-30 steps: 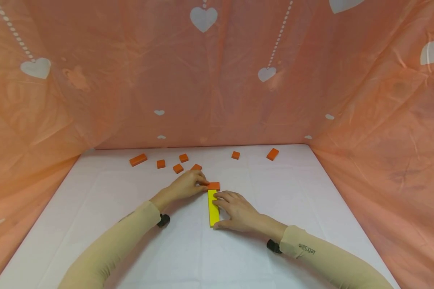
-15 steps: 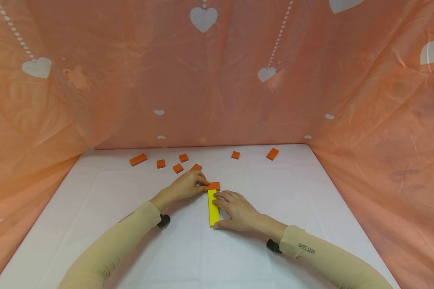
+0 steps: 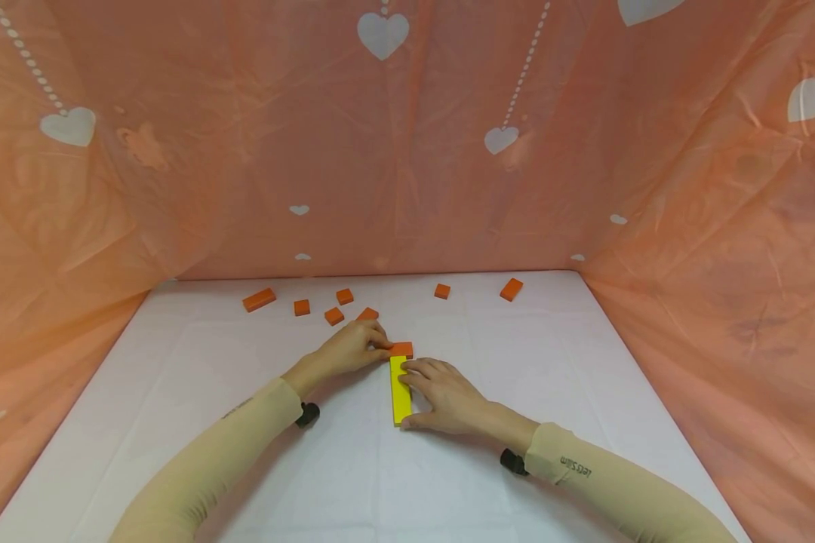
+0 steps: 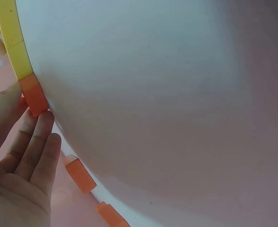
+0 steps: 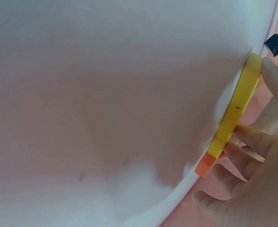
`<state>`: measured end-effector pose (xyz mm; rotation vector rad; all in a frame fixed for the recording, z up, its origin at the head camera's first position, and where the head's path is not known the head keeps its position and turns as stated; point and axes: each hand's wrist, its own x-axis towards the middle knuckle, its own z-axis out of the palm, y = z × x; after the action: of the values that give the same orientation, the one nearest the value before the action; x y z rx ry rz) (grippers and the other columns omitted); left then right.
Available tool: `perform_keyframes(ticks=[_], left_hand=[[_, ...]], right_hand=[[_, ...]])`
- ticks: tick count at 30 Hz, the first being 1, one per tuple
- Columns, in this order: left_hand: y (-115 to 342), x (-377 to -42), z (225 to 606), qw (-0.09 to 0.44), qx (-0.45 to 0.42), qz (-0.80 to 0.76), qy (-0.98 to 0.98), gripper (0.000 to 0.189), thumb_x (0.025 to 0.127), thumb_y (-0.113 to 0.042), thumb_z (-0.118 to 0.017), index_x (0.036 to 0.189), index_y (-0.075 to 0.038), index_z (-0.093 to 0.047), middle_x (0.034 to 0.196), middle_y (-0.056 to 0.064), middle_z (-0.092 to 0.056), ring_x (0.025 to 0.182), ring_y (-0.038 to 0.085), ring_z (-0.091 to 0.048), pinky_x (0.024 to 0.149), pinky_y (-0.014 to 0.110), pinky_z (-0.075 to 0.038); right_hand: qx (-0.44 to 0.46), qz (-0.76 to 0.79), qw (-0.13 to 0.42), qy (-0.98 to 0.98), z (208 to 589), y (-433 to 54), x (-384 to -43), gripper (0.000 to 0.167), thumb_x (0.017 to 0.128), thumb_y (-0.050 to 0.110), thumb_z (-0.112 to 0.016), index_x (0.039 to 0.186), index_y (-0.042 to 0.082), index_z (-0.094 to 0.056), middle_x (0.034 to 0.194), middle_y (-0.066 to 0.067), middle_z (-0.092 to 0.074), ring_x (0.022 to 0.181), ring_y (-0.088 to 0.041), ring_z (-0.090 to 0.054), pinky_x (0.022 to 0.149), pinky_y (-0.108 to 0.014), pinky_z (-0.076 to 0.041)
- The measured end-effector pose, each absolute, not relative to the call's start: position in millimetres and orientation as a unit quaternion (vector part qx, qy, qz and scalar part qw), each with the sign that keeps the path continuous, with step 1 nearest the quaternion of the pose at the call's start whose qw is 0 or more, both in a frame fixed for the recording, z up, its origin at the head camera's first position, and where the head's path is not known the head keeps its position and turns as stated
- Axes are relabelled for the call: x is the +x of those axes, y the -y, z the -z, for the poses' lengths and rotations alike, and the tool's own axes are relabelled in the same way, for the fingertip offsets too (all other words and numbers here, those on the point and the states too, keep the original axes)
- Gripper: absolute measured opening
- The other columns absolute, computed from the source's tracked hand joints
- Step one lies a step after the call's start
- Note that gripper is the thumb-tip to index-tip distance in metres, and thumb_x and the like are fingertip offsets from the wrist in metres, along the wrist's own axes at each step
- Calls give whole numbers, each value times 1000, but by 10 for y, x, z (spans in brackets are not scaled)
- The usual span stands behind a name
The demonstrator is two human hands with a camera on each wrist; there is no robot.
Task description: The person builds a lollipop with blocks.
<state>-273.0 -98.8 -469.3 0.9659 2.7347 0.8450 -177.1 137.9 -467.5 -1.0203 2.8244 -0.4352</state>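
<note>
A long yellow block (image 3: 398, 392) lies lengthwise on the white table, and a thin seam crosses it near its far end in both wrist views. Against that far end sits a small orange block (image 3: 402, 350), set crosswise. My left hand (image 3: 352, 345) pinches the orange block's left end between thumb and fingertips, as the left wrist view shows up close on the orange block (image 4: 34, 96). From the right, my right hand (image 3: 451, 401) holds the yellow block (image 5: 238, 106), thumb at its near end and fingertips along its right side towards the far end.
Another orange block (image 3: 369, 314) lies just beyond my left hand, partly covered by it. Several small orange blocks are scattered further back, with a longer orange block (image 3: 259, 300) at back left and an orange block (image 3: 512, 289) at back right. An orange-pink curtain (image 3: 394, 188) surrounds the table (image 3: 550, 362).
</note>
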Motion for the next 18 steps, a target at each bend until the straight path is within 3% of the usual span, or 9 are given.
perform_keyframes(ticks=[9, 18], left_hand=[[984, -2721, 4664, 68, 322, -282, -901, 21, 95, -17, -78, 114, -7, -81, 106, -1, -70, 98, 18, -63, 90, 35, -57], [984, -2730, 4676, 53, 342, -264, -900, 20, 95, -18, -78, 111, -6, -82, 104, -1, -69, 96, 17, -63, 88, 33, -56]], right_hand=[[-323, 157, 64, -931, 4619, -1386, -1844, 78, 95, 52, -72, 157, 11, -47, 164, -8, -41, 152, -33, -34, 125, -55, -25], [-319, 140, 81, -934, 4616, -1366, -1959, 65, 104, 43, -61, 159, 10, -44, 168, -5, -35, 156, -33, -28, 124, -60, -23]])
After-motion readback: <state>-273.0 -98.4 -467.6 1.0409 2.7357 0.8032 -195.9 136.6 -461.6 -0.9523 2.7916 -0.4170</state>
